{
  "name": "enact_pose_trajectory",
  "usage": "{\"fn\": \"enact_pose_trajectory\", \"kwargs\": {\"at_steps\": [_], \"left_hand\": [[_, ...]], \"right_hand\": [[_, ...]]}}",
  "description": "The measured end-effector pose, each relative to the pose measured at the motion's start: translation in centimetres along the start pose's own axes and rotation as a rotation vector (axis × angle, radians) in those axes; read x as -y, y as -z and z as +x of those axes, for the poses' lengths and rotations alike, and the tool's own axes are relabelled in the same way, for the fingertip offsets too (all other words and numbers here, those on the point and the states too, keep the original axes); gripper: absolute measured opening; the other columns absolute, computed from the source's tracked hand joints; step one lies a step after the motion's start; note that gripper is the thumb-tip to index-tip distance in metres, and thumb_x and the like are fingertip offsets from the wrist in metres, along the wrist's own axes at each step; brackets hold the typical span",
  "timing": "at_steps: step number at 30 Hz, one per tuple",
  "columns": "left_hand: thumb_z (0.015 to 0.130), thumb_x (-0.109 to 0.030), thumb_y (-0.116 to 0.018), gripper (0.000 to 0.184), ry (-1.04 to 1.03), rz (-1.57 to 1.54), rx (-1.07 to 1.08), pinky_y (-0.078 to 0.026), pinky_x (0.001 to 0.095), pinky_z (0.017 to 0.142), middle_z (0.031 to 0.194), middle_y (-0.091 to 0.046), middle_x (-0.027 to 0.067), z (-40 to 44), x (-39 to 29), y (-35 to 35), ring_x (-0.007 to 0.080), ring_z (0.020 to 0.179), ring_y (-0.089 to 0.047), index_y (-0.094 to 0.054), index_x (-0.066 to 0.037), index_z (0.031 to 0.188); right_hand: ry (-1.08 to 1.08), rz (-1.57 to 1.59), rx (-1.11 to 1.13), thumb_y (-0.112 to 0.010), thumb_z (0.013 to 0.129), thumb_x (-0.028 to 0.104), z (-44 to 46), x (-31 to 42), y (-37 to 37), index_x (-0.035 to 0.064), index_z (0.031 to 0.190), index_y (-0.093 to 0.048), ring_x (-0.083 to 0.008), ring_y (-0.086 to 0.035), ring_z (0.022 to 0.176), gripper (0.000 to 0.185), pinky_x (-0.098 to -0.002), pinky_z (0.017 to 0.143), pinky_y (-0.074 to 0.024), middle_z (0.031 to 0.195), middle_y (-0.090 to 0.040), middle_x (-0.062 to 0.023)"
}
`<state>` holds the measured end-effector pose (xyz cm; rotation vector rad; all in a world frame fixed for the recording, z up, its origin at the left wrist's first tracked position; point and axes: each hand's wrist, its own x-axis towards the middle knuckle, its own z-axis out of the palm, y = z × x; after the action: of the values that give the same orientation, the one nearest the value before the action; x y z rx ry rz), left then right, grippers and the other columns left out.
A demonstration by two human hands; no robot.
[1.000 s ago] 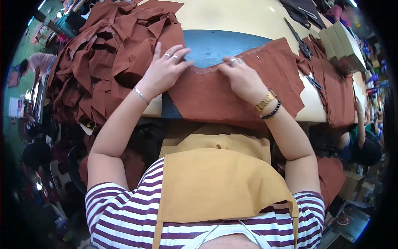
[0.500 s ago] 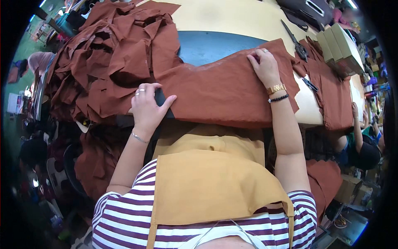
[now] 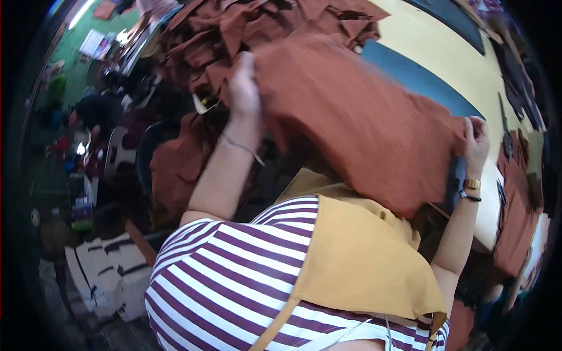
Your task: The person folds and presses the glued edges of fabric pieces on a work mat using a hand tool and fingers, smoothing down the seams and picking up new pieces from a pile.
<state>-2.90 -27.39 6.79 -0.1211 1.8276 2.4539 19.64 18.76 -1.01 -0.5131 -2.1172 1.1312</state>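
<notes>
A wide piece of reddish-brown fabric [image 3: 363, 128] is raised off the table and sags toward my apron. My right hand [image 3: 477, 139] pinches its far right corner, fingers bent together. At the left end, my left hand [image 3: 244, 90] grips the fabric's edge; motion smears it, and the fabric partly hides its fingers. Behind the raised piece lies a heap of crumpled pieces of the same reddish-brown fabric [image 3: 234, 29]. A blue-grey panel [image 3: 410, 67] shows on the table just beyond the fabric.
The pale yellow tabletop [image 3: 433, 35] stretches away behind. Dark scissors [image 3: 507, 143] lie on it to the right, near more brown fabric [image 3: 518, 228]. White bundles [image 3: 114, 272] sit at lower left, and a chair [image 3: 116, 149] stands on the left.
The fabric has gone from lying flat on the table to being lifted between both hands. My view has turned left, so the table now appears tilted and farther right.
</notes>
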Motion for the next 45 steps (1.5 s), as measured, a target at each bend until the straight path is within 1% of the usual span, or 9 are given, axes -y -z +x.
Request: {"fn": "enact_pose_trajectory", "kwargs": {"at_steps": [3,10,15,22,27,36,37,39,45], "left_hand": [[0.099,-0.028,-0.039,0.043,-0.093,-0.281,0.045,-0.047,0.0403,0.099,0.121,-0.064,0.0151,2.1,-8.3,8.3,0.0273,0.111,-0.061,-0.059,0.002,0.121],[0.096,-0.035,-0.031,0.057,-0.8,0.063,-1.111,-0.042,0.0421,0.105,0.135,-0.051,0.022,-3.9,-22.0,21.5,0.031,0.12,-0.054,-0.05,0.007,0.129],[0.099,-0.025,-0.038,0.039,-1.368,0.683,-1.173,-0.046,0.0435,0.094,0.119,-0.057,0.0243,-3.7,-28.1,29.3,0.0321,0.105,-0.059,-0.052,0.009,0.111],[0.096,-0.024,-0.049,0.026,-0.68,1.613,-0.637,-0.05,0.0449,0.078,0.09,-0.065,0.0237,8.8,-11.4,35.6,0.0366,0.089,-0.064,-0.057,0.001,0.096],[0.098,-0.051,-0.039,0.067,0.112,1.276,-0.181,-0.033,0.0466,0.108,0.139,-0.039,0.033,10.0,16.5,41.4,0.0452,0.131,-0.037,-0.038,0.002,0.138],[0.1,-0.045,-0.044,0.072,-0.504,0.437,-1.034,-0.028,0.0542,0.111,0.153,-0.016,0.0319,8.8,14.6,24.1,0.0469,0.138,-0.029,-0.017,-0.002,0.151],[0.1,-0.037,-0.048,0.067,-0.184,1.004,-1.057,-0.031,0.0516,0.11,0.152,-0.019,0.0299,6.5,8.9,19.2,0.0418,0.136,-0.034,-0.02,0.0,0.149],[0.1,-0.022,-0.05,0.055,-0.89,0.926,-0.818,-0.039,0.0419,0.105,0.147,-0.024,0.0255,11.7,7.1,17.7,0.0305,0.127,-0.042,-0.028,0.002,0.144],[0.094,-0.031,-0.061,0.028,-1.048,1.036,0.073,-0.05,0.0372,0.086,0.103,-0.069,0.0124,13.8,-0.5,-2.5,0.0288,0.098,-0.065,-0.07,-0.007,0.106]], "right_hand": [[-0.047,0.113,-0.034,-0.07,0.091,0.012,0.1,-1.3,0.1,0.0036,0.103,-0.063,-0.0064,-0.057,0.086,0.016,-0.0202,0.078,-0.0468,0.094,-0.061,0.0006],[-0.186,0.168,-0.104,-0.066,0.095,0.022,0.0,-2.5,1.1,0.0062,0.111,-0.064,-0.0048,-0.054,0.079,0.023,-0.0191,0.07,-0.0462,0.092,-0.06,0.0021],[-0.2,0.268,-0.099,-0.064,0.096,0.024,0.6,-3.8,2.4,0.0067,0.114,-0.062,-0.0034,-0.052,0.076,0.025,-0.0182,0.065,-0.0457,0.087,-0.057,0.0031],[-0.228,0.489,-0.391,-0.063,0.096,0.019,-0.9,-4.3,9.0,0.0064,0.111,-0.06,-0.0045,-0.051,0.072,0.02,-0.0216,0.067,-0.0471,0.083,-0.057,0.002],[-0.184,1.041,-0.981,-0.059,0.097,0.029,-5.9,-11.7,18.4,0.0027,0.123,-0.042,-0.0287,-0.06,0.095,0.041,-0.0456,0.089,-0.0535,0.106,-0.058,-0.015],[-0.22,1.003,-0.864,-0.056,0.097,0.039,-5.2,-0.7,9.7,0.0075,0.142,-0.026,-0.034,-0.052,0.115,0.063,-0.051,0.097,-0.0493,0.136,-0.044,-0.0198],[-0.233,0.935,-0.739,-0.057,0.097,0.036,-5.0,-0.5,8.5,0.0072,0.14,-0.032,-0.0303,-0.054,0.113,0.058,-0.0465,0.094,-0.05,0.133,-0.047,-0.0179],[-0.249,0.802,-0.488,-0.06,0.096,0.03,-4.6,0.5,5.4,0.0068,0.136,-0.044,-0.0228,-0.056,0.108,0.048,-0.0373,0.088,-0.0516,0.126,-0.054,-0.0139],[-0.139,0.09,-0.067,-0.064,0.095,0.014,-5.0,0.7,-0.3,0.0025,0.117,-0.06,-0.0051,-0.054,0.081,0.025,-0.0196,0.075,-0.0462,0.095,-0.059,0.0013]]}}
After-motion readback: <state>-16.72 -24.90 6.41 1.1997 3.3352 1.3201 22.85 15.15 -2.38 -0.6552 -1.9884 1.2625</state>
